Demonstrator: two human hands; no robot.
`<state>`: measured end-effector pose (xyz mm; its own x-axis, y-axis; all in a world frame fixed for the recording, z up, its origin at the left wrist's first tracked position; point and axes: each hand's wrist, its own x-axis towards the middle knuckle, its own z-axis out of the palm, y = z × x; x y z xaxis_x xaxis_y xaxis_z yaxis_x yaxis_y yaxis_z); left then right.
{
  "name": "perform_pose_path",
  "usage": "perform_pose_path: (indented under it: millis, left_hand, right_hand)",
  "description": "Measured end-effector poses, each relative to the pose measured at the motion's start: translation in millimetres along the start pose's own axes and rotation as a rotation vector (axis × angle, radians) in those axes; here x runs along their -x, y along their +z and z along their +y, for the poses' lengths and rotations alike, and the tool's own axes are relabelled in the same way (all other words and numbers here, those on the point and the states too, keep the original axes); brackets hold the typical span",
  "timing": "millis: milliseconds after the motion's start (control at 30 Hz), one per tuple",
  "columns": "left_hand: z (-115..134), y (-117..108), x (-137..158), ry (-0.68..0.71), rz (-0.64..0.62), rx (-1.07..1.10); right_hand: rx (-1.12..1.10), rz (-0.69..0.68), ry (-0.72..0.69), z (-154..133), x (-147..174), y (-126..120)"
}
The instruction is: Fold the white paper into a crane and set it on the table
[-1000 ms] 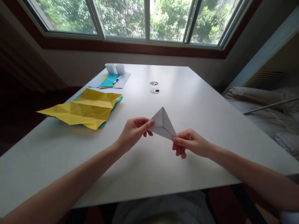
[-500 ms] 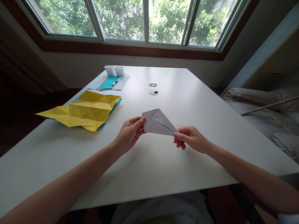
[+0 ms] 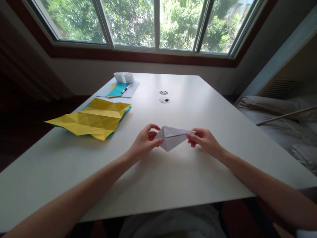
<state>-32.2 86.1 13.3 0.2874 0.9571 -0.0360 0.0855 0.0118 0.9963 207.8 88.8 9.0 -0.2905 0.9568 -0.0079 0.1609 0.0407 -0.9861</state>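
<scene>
A folded sheet of white paper (image 3: 170, 138), shaped like a long kite, is held between my two hands just above the white table (image 3: 188, 175). At its blunt left corner, my left hand (image 3: 146, 140) pinches it, thumb on top and the other fingers curled behind. My right hand (image 3: 204, 140) grips the narrow pointed end on the right between thumb and fingers. A crease line runs along the paper toward that point. The far side of the paper is hidden.
A creased yellow sheet (image 3: 96, 115) lies over a teal one on the left. Farther back are small teal paper (image 3: 117, 89), a pen (image 3: 125, 88) and two white containers (image 3: 123, 77). Two round discs (image 3: 164, 100) lie mid-table. A cushioned seat (image 3: 269, 112) stands at right.
The white paper has been turned, so its wide corner now points toward me and its tip lies level to the right. My left hand has shifted its hold and moved slightly right.
</scene>
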Motion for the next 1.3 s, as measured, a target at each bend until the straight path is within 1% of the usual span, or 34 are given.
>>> perform_pose_path:
  millis: [67, 200, 300, 400, 533, 633, 667, 767, 833, 967, 1033, 1100, 1167, 1233, 1300]
  left_hand:
    - [-0.9, 1.5, 0.5, 0.044, 0.0, -0.079]
    - [-1.5, 3.4, 2.7, 0.136, -0.004, -0.306]
    - [-2.7, 2.7, 3.2, 0.157, -0.029, -0.361]
    - [-4.0, 1.6, 1.8, 0.183, -0.016, -0.4]
    - [-3.1, 2.4, -1.3, 0.23, 0.085, -0.488]
    - [-1.7, 3.8, -2.6, 0.231, 0.133, -0.461]
    - [-1.3, 4.5, -2.5, 0.218, 0.121, -0.447]
    - [-0.4, 7.7, -0.3, 0.145, 0.005, -0.416]
    - [0.8, 11.2, 2.5, 0.128, -0.04, -0.428]
    - [4.3, 18.4, 7.5, 0.222, 0.021, -0.547]
    - [5.1, 20.0, 8.4, 0.246, 0.042, -0.582]
    - [4.7, 20.0, 8.1, 0.233, 0.044, -0.567]
    - [3.6, 19.0, 6.7, 0.185, 0.018, -0.501]
    - [3.0, 18.0, 4.7, 0.107, -0.024, -0.39]
    - [3.5, 17.3, 2.8, -0.009, -0.054, -0.252]
  right_hand:
    - [0.006, -0.016, -0.015, -0.2, 0.6, 1.0]
    - [0.005, -0.102, -0.042, 0.0, 1.4, 1.1]
    - [-0.017, -0.111, -0.049, 0.1, 0.4, -0.6]
    - [-0.044, -0.094, -0.053, -0.3, -1.1, -1.3]
    - [-0.058, -0.039, -0.046, -0.8, -2.2, 2.3]
    - [-0.07, 0.007, -0.047, 0.0, -3.8, 6.6]
    - [-0.076, 0.021, -0.048, 0.5, -4.6, 7.9]
    - [-0.098, 0.046, -0.025, 1.5, -6.8, 10.7]
    - [-0.103, 0.056, -0.002, 1.2, -7.2, 12.0]
    - [-0.027, 0.084, -0.021, -1.6, -4.9, 14.8]
    - [0.015, 0.093, -0.034, -3.4, -3.1, 16.0]
    - [0.022, 0.081, -0.03, -5.3, -1.6, 16.5]
    - [0.008, 0.051, -0.023, -6.8, -0.9, 16.3]
    - [-0.008, 0.021, -0.015, -7.6, -0.8, 15.8]
    - [-0.019, 0.012, -0.002, -7.2, -1.4, 15.2]
